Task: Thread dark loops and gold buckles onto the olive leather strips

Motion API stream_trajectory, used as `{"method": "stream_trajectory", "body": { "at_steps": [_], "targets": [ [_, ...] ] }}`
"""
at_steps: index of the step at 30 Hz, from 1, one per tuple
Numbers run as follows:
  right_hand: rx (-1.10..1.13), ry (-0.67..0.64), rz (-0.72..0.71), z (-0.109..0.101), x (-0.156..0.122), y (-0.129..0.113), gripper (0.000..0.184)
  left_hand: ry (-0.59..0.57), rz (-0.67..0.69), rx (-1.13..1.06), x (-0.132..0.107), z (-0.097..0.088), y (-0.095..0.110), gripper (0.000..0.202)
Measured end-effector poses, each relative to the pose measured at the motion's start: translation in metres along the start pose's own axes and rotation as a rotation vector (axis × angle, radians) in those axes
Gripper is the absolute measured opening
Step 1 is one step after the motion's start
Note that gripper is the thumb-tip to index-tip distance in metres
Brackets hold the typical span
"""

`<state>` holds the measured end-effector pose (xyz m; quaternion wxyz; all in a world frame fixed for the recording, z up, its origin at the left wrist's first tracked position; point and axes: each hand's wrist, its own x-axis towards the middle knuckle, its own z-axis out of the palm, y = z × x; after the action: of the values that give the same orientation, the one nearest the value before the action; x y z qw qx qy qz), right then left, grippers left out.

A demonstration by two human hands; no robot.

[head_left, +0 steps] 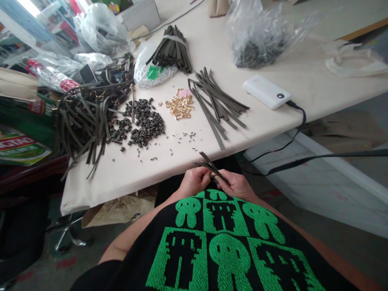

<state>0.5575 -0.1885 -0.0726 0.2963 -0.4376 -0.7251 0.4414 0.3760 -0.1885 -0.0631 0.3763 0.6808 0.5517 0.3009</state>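
Close to my body, just off the table's front edge, my left hand (pixel 195 180) and my right hand (pixel 235 185) are together and closed. Dark grey strips (pixel 212 165) stick up from between them, with my right hand gripping their lower part. Fingers of my left hand pinch at the same spot; what exactly they hold is hidden. Ahead on the table lie loose dark straps (pixel 216 101), a heap of gold-coloured buckles (pixel 179 107) and a pile of small dark loops (pixel 147 126). Tiny bits (pixel 189 136) are scattered nearer the edge.
A tied bundle of straps (pixel 172 49) rests at the back. Tangled straps (pixel 87 117) hang over the table's left end. A white power bank (pixel 266 92) with a black cable (pixel 298 131) lies right, below a plastic bag of dark pieces (pixel 257 48). A green box (pixel 26 137) stands left.
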Motion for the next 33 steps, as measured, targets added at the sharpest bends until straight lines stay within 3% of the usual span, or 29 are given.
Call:
{"method": "stream_trajectory", "body": {
  "at_steps": [6,10,16,19,23,28,33],
  "targets": [
    [0.3,0.062,0.207,0.004,-0.001,0.001,0.026,0.17,-0.107,-0.219,-0.007,-0.013,-0.003,0.024],
    [0.503,0.051,0.34,0.007,-0.001,0.001,0.034,0.322,-0.07,-0.271,-0.01,-0.027,-0.001,0.024],
    [0.572,-0.117,0.374,0.007,-0.001,0.0,0.052,0.085,-0.027,-0.307,-0.006,-0.015,0.004,0.028],
    [0.632,-0.166,0.357,0.006,-0.002,0.0,0.053,0.086,-0.037,-0.332,-0.002,-0.01,0.006,0.029],
    [0.658,-0.271,0.319,0.005,-0.001,0.0,0.05,0.086,-0.167,-0.621,0.003,-0.011,0.011,0.034],
    [0.648,-0.181,0.327,0.006,-0.001,0.004,0.047,0.1,-0.363,-0.796,0.002,-0.01,0.013,0.044],
    [0.63,-0.138,0.336,0.007,-0.003,0.004,0.049,0.121,-0.403,-0.793,0.0,-0.005,0.007,0.044]
  ]
}}
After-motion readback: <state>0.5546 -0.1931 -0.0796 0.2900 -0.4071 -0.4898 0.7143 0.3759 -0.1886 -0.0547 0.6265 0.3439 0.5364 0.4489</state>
